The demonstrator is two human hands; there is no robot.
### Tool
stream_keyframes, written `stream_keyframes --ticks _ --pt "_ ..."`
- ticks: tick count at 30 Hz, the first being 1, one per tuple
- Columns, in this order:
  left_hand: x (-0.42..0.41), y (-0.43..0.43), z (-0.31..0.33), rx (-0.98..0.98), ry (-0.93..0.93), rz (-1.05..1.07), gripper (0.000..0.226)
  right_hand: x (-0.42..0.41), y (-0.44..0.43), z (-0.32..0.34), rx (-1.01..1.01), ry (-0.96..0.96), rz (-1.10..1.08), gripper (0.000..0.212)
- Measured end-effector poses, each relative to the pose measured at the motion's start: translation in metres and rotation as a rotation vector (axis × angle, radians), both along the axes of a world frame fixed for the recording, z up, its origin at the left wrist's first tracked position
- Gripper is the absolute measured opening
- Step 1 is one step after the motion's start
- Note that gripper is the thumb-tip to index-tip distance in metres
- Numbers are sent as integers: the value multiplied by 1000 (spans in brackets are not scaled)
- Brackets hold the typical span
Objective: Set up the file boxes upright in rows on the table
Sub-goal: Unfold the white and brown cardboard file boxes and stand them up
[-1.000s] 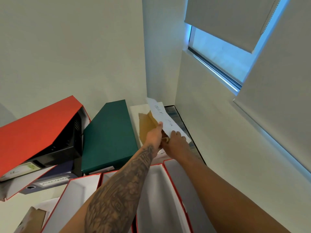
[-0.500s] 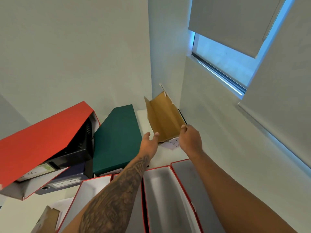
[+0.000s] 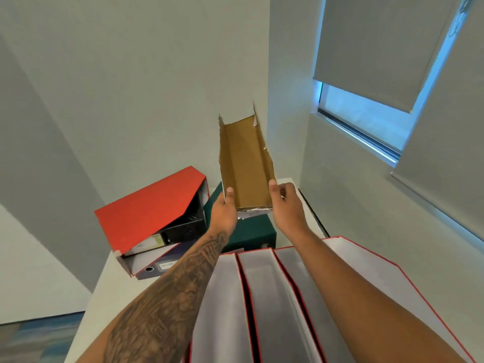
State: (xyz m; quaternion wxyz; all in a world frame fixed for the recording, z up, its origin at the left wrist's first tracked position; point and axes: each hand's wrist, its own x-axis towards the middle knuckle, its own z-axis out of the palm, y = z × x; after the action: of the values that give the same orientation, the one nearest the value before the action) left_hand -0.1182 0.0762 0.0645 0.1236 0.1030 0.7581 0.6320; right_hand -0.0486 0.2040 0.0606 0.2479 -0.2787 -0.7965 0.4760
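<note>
A worn cardboard file box (image 3: 245, 163), brown inside and white outside, stands raised above the back of the table, its open side facing me. My left hand (image 3: 224, 208) grips its lower left edge, thumb inside. My right hand (image 3: 286, 203) pinches the lower right edge. A row of upright red-edged file boxes (image 3: 262, 305) fills the near side under my forearms. A green file box (image 3: 251, 231) lies flat behind them. A red file box (image 3: 146, 208) leans tilted at the left.
The white table (image 3: 115, 284) stands in a corner between pale walls. Under the red box lie a black binder (image 3: 183, 229) and a dark blue binder (image 3: 159, 265). A window with a roller blind (image 3: 379, 48) is at the right.
Both hands have lifted the cardboard box from lying on the table and turned it upright, open side toward me. My view has tilted down, showing more of the near row.
</note>
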Motion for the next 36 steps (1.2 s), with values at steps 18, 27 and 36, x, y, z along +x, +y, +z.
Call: stream_keyframes --ticks 18,27,36 --pt "62 -403 57 -97 -114 158 61 62 -373 18 48 -23 419 49" --pt "95 -475 2 -318 -376 38 74 93 -421 -31 78 -329 566 52" --pt "109 -473 -53 -484 -365 -57 61 114 -417 -71 347 -470 447 37"
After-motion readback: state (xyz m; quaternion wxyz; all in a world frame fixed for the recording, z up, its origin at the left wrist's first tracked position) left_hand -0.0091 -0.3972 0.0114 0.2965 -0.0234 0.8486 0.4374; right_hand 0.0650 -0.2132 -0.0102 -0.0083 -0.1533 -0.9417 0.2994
